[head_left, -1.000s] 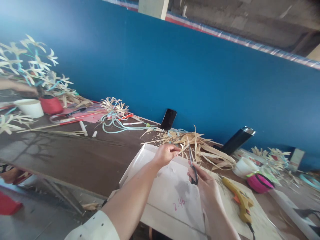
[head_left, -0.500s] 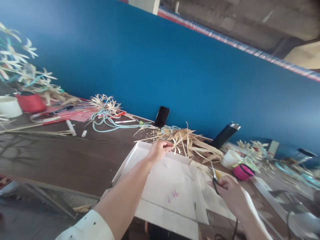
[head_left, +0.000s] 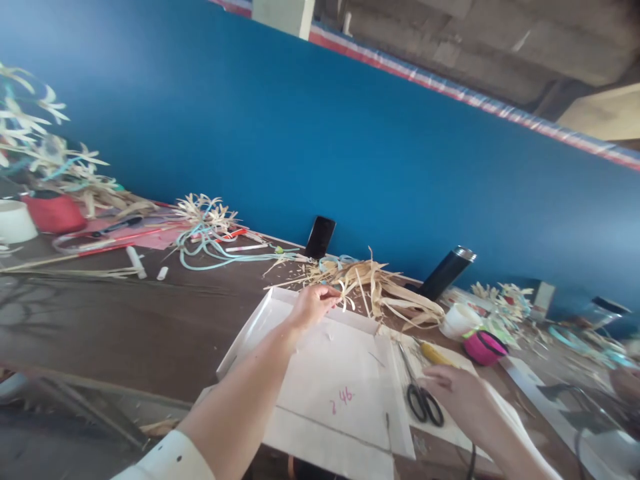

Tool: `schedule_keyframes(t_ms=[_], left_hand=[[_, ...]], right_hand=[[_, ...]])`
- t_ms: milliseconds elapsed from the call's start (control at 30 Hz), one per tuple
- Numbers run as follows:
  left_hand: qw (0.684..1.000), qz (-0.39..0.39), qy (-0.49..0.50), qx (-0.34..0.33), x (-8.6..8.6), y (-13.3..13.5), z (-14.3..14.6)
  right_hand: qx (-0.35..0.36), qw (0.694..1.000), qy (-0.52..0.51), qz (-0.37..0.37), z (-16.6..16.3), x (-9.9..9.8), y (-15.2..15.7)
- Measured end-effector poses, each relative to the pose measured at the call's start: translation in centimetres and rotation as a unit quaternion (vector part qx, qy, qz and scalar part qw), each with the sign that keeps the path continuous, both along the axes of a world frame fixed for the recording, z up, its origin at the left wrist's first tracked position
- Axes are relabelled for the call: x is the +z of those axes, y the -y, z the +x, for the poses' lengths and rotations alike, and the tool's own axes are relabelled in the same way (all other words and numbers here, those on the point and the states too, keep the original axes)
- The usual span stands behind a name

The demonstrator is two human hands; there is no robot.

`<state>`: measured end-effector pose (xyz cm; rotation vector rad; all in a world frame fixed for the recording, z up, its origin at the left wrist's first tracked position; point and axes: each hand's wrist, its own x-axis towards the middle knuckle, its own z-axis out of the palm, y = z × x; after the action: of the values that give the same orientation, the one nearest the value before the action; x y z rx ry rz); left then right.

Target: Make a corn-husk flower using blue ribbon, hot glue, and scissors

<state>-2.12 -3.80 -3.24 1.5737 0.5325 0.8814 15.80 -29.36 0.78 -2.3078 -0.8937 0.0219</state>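
Observation:
My left hand (head_left: 311,305) is pinched on a thin dried straw strip (head_left: 345,293) at the far edge of a white cardboard box lid (head_left: 325,363). A heap of dried husk strips (head_left: 385,287) lies just beyond it. My right hand (head_left: 457,397) rests on the lid's right side with fingers loosely spread, right next to black-handled scissors (head_left: 417,393) that lie flat on the cardboard. A yellow glue gun (head_left: 435,355) lies partly hidden just behind that hand.
A black phone (head_left: 321,237) and a dark flask (head_left: 445,273) lean against the blue wall. A white cup (head_left: 457,321) and pink tape roll (head_left: 483,347) sit right. Straw flowers with blue stems (head_left: 210,230), a red pot (head_left: 53,212) and glue sticks (head_left: 136,262) lie left on the brown table (head_left: 125,320).
My right hand moved right and down from the strip and laid the scissors on the cardboard, letting go of them. My left hand kept its pinch on the strip.

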Motion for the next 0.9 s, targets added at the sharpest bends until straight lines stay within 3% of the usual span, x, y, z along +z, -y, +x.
schedule_keyframes(t_ms=[67,167,233,300,333,400,567,767,900], left_hand=[[1.000,-0.018,0.011,0.002,0.0,-0.1,0.0],[0.999,-0.040,0.024,0.007,0.4,-0.3,-0.1],[0.997,-0.063,0.025,0.023,0.6,-0.4,-0.2],[0.994,-0.092,0.034,0.041,0.8,-0.6,-0.3],[0.993,-0.100,0.047,0.041,0.8,-0.7,-0.2],[0.991,-0.109,0.071,0.041,0.7,-0.9,-0.2],[0.991,-0.095,0.086,0.046,0.3,-1.3,0.0],[0.994,-0.069,0.072,0.039,-0.2,-1.2,-0.1],[0.995,-0.062,0.050,0.059,-0.2,-0.9,-0.2]], right_hand=[[0.048,0.998,-0.026,0.015,-1.2,2.0,-1.9],[0.048,0.972,-0.116,0.199,-3.9,3.9,-7.3],[0.068,0.912,-0.235,0.330,-5.5,3.9,-11.8],[0.076,0.832,-0.355,0.420,-6.7,2.9,-16.1],[0.068,0.800,-0.394,0.448,-7.0,2.2,-17.9],[0.049,0.769,-0.432,0.469,-7.4,0.3,-20.3],[0.074,0.771,-0.447,0.447,-7.5,-3.1,-20.8],[0.152,0.786,-0.471,0.369,-8.2,-2.3,-19.9],[0.140,0.787,-0.477,0.365,-8.6,-2.1,-20.1]])
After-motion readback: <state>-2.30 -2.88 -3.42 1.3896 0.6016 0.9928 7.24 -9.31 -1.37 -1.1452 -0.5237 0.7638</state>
